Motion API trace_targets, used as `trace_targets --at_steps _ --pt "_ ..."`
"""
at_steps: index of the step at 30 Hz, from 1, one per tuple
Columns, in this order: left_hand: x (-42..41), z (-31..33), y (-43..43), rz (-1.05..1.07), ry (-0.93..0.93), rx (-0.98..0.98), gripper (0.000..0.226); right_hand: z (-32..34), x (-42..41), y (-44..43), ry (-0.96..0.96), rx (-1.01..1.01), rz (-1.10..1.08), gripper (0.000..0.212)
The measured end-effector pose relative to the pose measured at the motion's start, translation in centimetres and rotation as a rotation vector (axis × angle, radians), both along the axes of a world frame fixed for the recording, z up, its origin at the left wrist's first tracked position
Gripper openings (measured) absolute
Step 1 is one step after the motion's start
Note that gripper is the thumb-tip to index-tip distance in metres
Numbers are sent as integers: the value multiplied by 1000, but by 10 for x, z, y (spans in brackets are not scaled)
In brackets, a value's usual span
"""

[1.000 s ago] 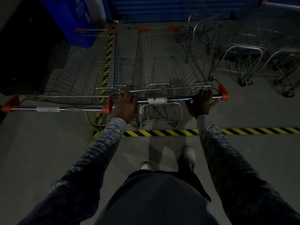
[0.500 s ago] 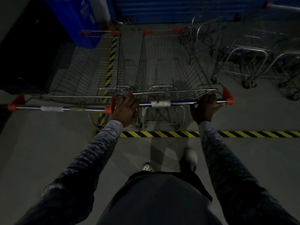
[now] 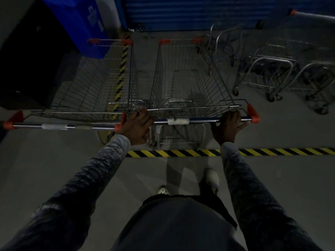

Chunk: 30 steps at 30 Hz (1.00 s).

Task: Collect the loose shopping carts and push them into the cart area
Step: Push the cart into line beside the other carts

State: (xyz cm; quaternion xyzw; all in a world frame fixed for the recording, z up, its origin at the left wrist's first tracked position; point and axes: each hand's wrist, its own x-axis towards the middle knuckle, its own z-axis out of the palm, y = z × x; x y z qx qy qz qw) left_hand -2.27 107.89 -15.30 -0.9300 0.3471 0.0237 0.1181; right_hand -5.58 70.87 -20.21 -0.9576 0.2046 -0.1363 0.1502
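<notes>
Left cart point(image 3: 87, 91) just beside right cart point(image 3: 190, 84), floor tape point(image 3: 181, 153) just behind it, parked carts point(image 3: 272, 75) farther right.

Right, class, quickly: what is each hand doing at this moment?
Left hand: holds the cart handle near its left end.
Right hand: holds the same handle near its right end.

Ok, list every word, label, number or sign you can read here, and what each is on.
No text is legible.
On the blue container: white markings, too blurred to read.
On the right cart: white sticker on the handle, print unreadable.
On the left cart: pale sticker on the handle, print unreadable.
On the floor tape: yellow-black stripes only, no words.
</notes>
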Motion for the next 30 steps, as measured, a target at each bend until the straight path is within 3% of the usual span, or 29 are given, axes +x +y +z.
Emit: trace_targets --at_steps 6,12,19,23,30 --pt "2 1 -1 -82 -54 103 61 -3 3 -8 29 -27 11 51" --pt "4 -1 0 -90 -55 76 58 0 2 -3 35 -21 -5 50" --pt "-6 6 -3 -66 -79 1 70 1 -5 -4 21 -80 -15 44" --pt "0 5 -6 -48 58 -40 87 0 -10 -1 7 -84 -33 48" --pt "5 4 -20 -58 152 -87 92 3 -11 -17 3 -69 -25 47"
